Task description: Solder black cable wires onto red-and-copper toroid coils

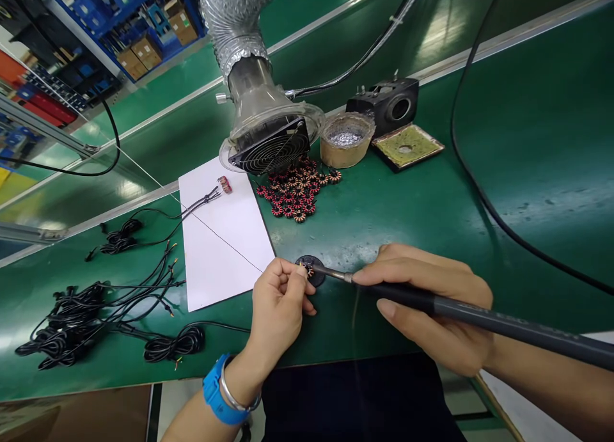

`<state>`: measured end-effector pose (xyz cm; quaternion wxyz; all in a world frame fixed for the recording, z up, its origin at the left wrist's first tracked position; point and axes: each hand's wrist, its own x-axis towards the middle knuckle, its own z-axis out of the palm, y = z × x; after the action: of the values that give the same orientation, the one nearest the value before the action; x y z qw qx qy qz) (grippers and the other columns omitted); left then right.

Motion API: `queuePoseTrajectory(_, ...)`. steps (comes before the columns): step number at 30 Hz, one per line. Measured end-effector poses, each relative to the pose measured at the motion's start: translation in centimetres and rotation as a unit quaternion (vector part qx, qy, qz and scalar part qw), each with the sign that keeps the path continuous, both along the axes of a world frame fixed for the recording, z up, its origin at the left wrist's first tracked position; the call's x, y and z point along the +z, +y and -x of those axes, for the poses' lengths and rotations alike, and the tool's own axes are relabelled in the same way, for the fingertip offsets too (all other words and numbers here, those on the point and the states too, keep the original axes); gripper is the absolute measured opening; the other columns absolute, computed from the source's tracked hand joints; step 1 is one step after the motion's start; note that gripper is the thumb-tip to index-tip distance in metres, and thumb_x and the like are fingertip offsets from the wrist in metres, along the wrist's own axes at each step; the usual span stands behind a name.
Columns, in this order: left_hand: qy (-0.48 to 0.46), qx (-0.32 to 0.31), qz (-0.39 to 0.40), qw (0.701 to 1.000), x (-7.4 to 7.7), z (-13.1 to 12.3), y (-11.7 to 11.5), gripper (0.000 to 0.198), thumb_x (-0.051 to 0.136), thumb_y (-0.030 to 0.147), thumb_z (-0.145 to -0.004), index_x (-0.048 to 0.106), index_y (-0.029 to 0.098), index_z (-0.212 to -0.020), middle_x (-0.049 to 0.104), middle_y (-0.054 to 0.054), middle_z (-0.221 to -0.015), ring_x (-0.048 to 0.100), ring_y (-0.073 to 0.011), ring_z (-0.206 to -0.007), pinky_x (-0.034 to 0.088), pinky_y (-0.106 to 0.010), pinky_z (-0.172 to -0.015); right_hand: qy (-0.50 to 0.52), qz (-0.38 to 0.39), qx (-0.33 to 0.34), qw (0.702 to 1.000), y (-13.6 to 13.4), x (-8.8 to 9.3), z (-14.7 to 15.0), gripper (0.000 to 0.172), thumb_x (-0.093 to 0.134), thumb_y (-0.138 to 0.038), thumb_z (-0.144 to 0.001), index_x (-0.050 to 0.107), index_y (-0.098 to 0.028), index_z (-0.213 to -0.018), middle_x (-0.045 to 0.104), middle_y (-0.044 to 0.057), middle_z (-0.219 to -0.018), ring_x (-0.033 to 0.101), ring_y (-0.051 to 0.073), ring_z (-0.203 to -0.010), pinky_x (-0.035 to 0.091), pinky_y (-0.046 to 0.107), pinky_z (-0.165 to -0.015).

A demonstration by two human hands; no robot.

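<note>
Upper right of centre, a tan cup is holding silvery bits, a dark tray a yellow sponge. At centre, the left hand is pinching a ring coil; the right hand is gripping a leftward-pointing soldering iron like a pen.

cable heap left, flat sheet right of it, ring pile right of sheet. tub right of pile, sponge tray right of tub, holder behind tray. disc before pile, between left hand and right hand.
</note>
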<state>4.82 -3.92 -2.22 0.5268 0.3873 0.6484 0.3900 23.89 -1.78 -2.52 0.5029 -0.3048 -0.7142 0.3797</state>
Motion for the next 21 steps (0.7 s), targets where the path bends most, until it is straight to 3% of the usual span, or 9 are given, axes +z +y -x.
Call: queuePoseTrajectory(21,0.004,-0.005,0.000,1.000,-0.15,0.08,0.02,0.025,0.055,0.038,-0.088,0.053,0.016,-0.075,0.060,0.004,-0.061,0.053,-0.0055,-0.040,0.043,-0.017,-0.046,-0.004,-0.026,-0.015,1.000,0.63,0.07,-0.61,0.032,0.053,-0.008,-0.077,0.065,-0.023,-0.103,0.059,0.001,-0.072,0.053,0.016,-0.060,0.043,0.031,-0.053)
